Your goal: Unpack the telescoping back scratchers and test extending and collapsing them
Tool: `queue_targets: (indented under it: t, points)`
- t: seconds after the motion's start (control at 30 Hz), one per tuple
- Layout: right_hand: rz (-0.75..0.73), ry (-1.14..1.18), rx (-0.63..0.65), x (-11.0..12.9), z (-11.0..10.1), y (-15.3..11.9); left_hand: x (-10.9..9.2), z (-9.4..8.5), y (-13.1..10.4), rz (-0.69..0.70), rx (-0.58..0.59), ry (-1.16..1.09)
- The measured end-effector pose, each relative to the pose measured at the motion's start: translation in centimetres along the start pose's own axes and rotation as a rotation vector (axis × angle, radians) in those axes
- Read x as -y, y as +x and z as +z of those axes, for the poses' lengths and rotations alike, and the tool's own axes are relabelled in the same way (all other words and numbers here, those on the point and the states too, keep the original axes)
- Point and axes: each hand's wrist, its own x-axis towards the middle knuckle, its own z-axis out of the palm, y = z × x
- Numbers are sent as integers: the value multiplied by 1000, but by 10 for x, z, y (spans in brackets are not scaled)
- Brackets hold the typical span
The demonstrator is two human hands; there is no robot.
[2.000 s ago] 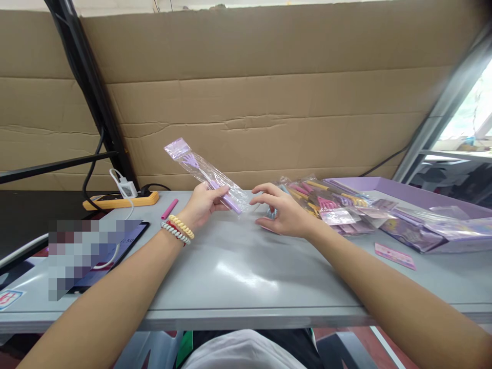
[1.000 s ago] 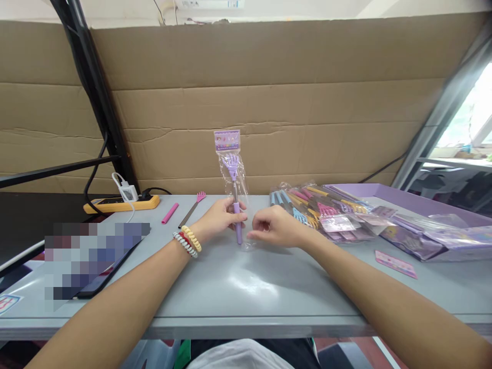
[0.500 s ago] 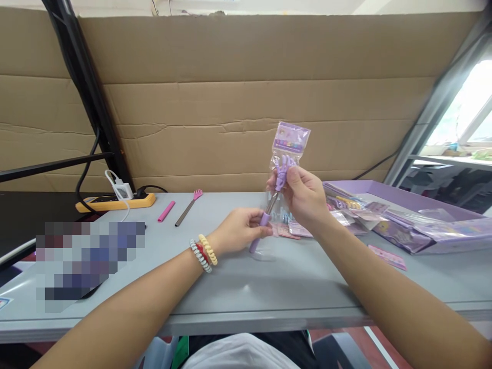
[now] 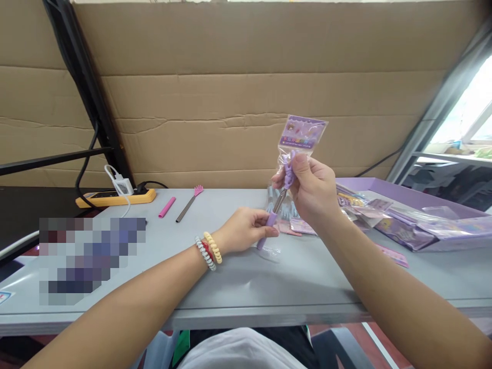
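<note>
A purple back scratcher (image 4: 280,200) with a hand-shaped head and a metal shaft slants upward in front of me. Clear plastic packaging with a purple header card (image 4: 303,132) surrounds it, at least at its head. My left hand (image 4: 249,229) is closed round the purple handle, low over the table. Higher up, my right hand (image 4: 313,187) pinches the head through the plastic between thumb and fingers. On the left of the table lie a pink-headed back scratcher (image 4: 189,204) with a dark metal shaft and a separate pink tube (image 4: 167,207).
A purple box (image 4: 407,231) with plastic-wrapped packets stands at the right, near a loose pink card (image 4: 395,255). Bluish packaged items (image 4: 282,201) lie behind my hands. A yellow power strip (image 4: 115,199) with a white plug sits at back left. Cardboard (image 4: 230,92) walls off the back.
Both hands and the packaged back scratcher have shifted slightly to the right, and the header card now leans further right. My grip looks the same. The view has tipped down a little.
</note>
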Motion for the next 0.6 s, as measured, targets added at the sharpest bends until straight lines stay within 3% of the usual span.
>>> queue_targets:
  t: [0.27,0.43,0.6]
  points:
    - [45,33,19,0,1,0,1,0,-1,16,-25,74]
    - [234,75,102,9,-3,21,2,-3,-1,10,-2,29]
    - [228,90,198,19,4,43,3,-6,-2,15,6,-92]
